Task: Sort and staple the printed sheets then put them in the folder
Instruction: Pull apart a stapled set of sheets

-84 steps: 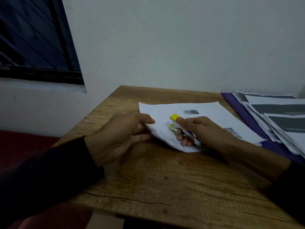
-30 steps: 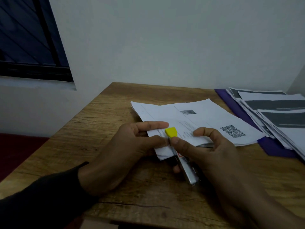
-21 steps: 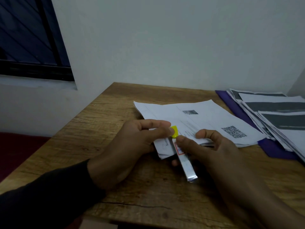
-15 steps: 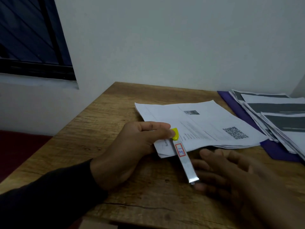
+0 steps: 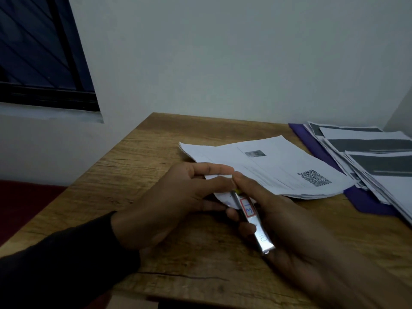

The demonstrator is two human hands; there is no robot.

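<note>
Where the wooden surface (image 5: 178, 253) meets a pale wall (image 5: 223, 52) and dark window (image 5: 40, 52), our left hand (image 5: 169, 201) pinches the sheets (image 5: 278, 170). Our right hand (image 5: 289, 230) grips the stapler (image 5: 254, 224), its nose hidden under our fingers (image 5: 249, 186). Cut off at the right edge, more papers (image 5: 374, 157) cover a purple folder (image 5: 365, 201).

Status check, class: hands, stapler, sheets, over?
Left hand pinching sheets corner. Right hand gripping stapler on that corner. Nothing blocking.
</note>
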